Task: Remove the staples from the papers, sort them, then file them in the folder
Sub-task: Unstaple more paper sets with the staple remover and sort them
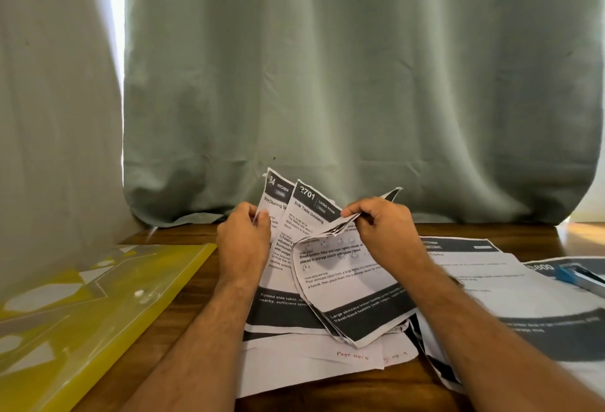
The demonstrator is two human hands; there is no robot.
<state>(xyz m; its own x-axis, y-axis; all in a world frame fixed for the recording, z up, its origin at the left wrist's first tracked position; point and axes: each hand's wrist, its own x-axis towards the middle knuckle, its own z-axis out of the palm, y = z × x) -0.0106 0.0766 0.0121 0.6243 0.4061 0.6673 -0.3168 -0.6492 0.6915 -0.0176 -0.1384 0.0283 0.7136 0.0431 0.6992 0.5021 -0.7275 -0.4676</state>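
Several printed sheets (304, 215) with dark header and footer bands fan out upright between my hands above the wooden table. My left hand (244, 241) pinches the left edge of the fanned sheets. My right hand (379, 225) pinches the bent-over top of the front sheet (343, 280), folding it toward me. More loose pages (294, 365) lie flat under them, some with red handwritten page numbers. A yellow translucent folder (82, 313) lies on the table at the left. No staple can be made out.
Other printed sheets (484, 280) spread over the table's right side. On them near the right edge lies a small blue tool (576, 275). A grey-green curtain (327, 84) hangs right behind the table. Bare wood (203, 300) shows between folder and papers.
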